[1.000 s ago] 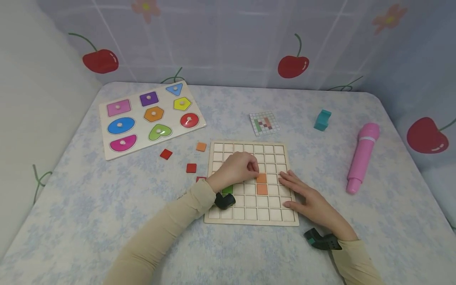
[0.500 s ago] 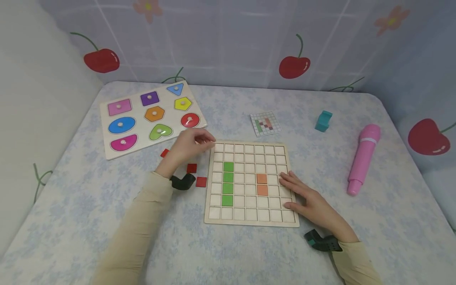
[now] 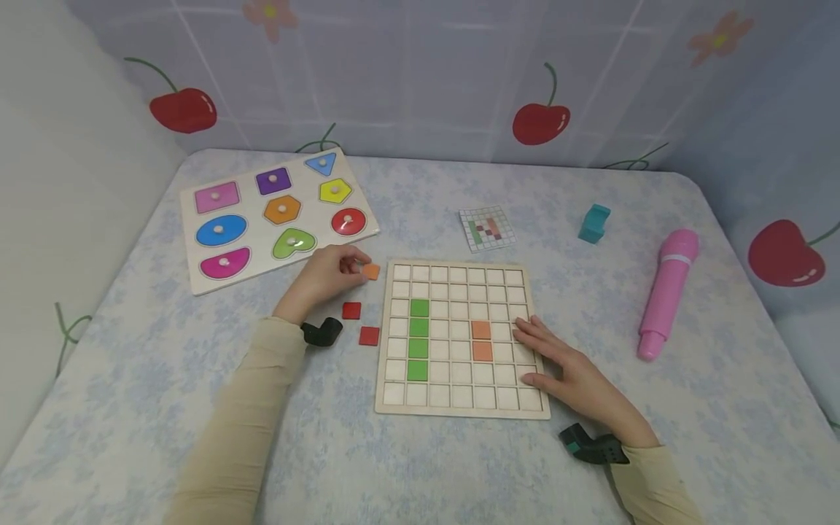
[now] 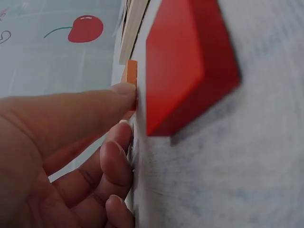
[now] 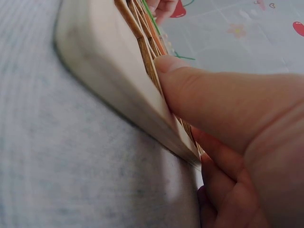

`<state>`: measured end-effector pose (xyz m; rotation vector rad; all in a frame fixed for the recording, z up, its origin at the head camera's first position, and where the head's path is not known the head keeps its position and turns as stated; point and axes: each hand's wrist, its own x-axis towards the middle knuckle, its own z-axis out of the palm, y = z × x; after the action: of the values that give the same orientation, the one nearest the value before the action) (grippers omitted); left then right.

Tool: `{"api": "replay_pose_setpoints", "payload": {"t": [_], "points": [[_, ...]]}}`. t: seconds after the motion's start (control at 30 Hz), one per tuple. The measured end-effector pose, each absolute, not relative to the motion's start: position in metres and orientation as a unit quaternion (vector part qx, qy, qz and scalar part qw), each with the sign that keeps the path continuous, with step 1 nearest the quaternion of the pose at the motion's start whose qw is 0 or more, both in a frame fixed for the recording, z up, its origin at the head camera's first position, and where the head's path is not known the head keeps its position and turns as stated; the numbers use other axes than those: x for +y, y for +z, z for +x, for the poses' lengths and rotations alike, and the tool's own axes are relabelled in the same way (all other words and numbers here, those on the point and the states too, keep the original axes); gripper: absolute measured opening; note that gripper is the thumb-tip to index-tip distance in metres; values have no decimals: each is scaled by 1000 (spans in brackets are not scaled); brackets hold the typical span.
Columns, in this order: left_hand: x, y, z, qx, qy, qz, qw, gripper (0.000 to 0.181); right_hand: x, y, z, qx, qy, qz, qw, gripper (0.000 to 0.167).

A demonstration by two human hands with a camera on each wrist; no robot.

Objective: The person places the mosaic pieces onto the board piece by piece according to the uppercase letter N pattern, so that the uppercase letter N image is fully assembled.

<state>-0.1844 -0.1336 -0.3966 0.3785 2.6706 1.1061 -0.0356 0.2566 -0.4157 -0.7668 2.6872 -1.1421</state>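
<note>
Out to the left of the wooden grid board (image 3: 462,417), my left hand (image 3: 321,277) pinches an orange square tile (image 3: 370,271) on the table. In the left wrist view the thumb presses against this orange tile (image 4: 132,71); its far side is hidden. Two red tiles (image 3: 351,310) lie just below the hand. My right hand (image 3: 571,372) rests on the board's right edge with its fingers spread, and the right wrist view has its thumb (image 5: 199,95) on the frame. Green tiles (image 3: 418,328) form a column in the board, and two orange tiles (image 3: 482,340) sit further right.
A knobbed shape puzzle (image 3: 254,271) lies at the back left. Behind the board is a small pattern card (image 3: 488,228). A teal block (image 3: 594,223) and a pink toy microphone (image 3: 668,292) are on the right.
My left hand has moved from the board's middle to the left and taken hold of the loose orange tile. It now covers one red tile. My right hand has stayed put.
</note>
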Motion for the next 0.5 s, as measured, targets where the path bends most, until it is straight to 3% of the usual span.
{"api": "replay_pose_setpoints", "payload": {"t": [0.3, 0.5], "points": [[-133, -398, -183, 917, 369, 125, 82, 22, 257, -416, -36, 885, -384, -258, 59, 64], [-130, -392, -178, 912, 382, 130, 73, 7, 257, -417, -36, 883, -386, -260, 58, 64]]}}
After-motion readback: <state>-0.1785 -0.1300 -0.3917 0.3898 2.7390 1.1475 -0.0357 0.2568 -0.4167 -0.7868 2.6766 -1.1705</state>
